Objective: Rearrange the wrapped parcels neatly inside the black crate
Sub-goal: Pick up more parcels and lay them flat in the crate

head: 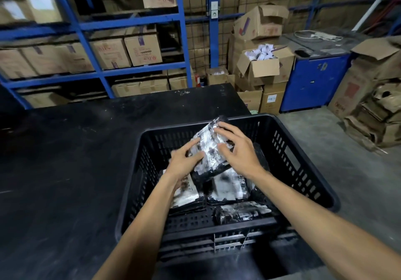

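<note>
A black slotted crate (303,171) sits at the right end of a black table (65,160). Both hands reach into it. My left hand (184,160) and my right hand (236,149) hold a tilted parcel (209,147) wrapped in black plastic with white labels, lifted above the others. Under it lie more wrapped parcels: one at the left (186,195) partly hidden by my left forearm, one in the middle (227,188), and one near the front wall (240,211). A dark parcel (259,156) stands against the right side.
Blue shelving (86,27) with cardboard boxes runs behind the table. Open and stacked cartons (262,67) stand at the back right beside a blue cabinet (314,82). Flattened cardboard (373,117) is piled on the concrete floor (347,171) at the right.
</note>
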